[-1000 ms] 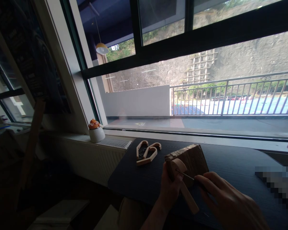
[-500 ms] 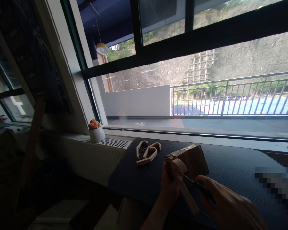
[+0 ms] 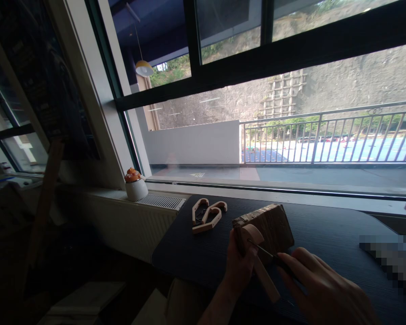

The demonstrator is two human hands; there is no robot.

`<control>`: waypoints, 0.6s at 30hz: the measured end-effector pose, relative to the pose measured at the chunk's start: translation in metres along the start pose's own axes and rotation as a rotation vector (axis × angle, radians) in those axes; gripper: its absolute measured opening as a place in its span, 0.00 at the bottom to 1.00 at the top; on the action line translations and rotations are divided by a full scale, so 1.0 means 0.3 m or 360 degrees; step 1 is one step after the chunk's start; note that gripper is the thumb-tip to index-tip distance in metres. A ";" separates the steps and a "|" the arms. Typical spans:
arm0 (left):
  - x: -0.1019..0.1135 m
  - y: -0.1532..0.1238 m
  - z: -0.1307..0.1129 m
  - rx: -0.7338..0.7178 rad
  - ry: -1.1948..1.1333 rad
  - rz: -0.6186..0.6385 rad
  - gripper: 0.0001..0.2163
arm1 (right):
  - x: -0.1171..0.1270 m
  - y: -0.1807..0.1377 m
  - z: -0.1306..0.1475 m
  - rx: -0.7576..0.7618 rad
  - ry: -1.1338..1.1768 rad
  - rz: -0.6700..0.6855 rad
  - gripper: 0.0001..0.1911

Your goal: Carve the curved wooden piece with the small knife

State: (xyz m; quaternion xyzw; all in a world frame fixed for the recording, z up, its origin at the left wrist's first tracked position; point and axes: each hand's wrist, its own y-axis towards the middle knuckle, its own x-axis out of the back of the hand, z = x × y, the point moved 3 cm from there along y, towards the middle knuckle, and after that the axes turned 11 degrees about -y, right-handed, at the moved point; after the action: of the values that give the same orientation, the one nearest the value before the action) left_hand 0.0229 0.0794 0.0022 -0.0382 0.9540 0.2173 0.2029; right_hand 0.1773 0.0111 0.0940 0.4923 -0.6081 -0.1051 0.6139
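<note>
My left hand (image 3: 238, 266) is closed around a pale wooden hook (image 3: 266, 280), pressing its curved end against the end of a dark, rough wooden block (image 3: 274, 225). In my right hand (image 3: 325, 280) is a screwdriver (image 3: 262, 248), its dark handle wrapped by my fingers. The thin metal shaft points left, its tip meeting the hook's curved part near my left thumb. A screw at the tip is too small to make out. The block rests tilted on the black table (image 3: 325, 230).
Several more wooden hooks (image 3: 208, 219) lie at the table's left, with small dark screws among them. A white jar with an orange top (image 3: 135, 185) stands on the radiator (image 3: 162, 201) beside the window. A blurred-out object (image 3: 389, 266) is at the table's right.
My right hand has turned slightly on the screwdriver's handle, its knuckles shifting. The left hand, hook and block have stayed in place.
</note>
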 end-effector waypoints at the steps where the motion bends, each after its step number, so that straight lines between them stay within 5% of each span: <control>1: 0.000 0.000 0.000 0.0011 0.0003 -0.0005 0.19 | 0.002 0.003 0.004 0.0004 0.0022 0.0014 0.15; 9: -0.009 0.000 -0.012 0.0013 -0.0014 -0.0017 0.19 | -0.028 -0.021 -0.005 -0.0136 0.0126 0.0165 0.11; 18: -0.008 0.003 -0.016 0.0003 0.0030 0.0032 0.17 | -0.009 -0.015 0.002 0.0018 0.0011 0.0101 0.09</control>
State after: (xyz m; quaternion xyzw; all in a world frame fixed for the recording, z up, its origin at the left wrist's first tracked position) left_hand 0.0232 0.0782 0.0076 -0.0305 0.9564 0.2182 0.1917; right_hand 0.1781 0.0106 0.0888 0.4765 -0.6220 -0.0804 0.6161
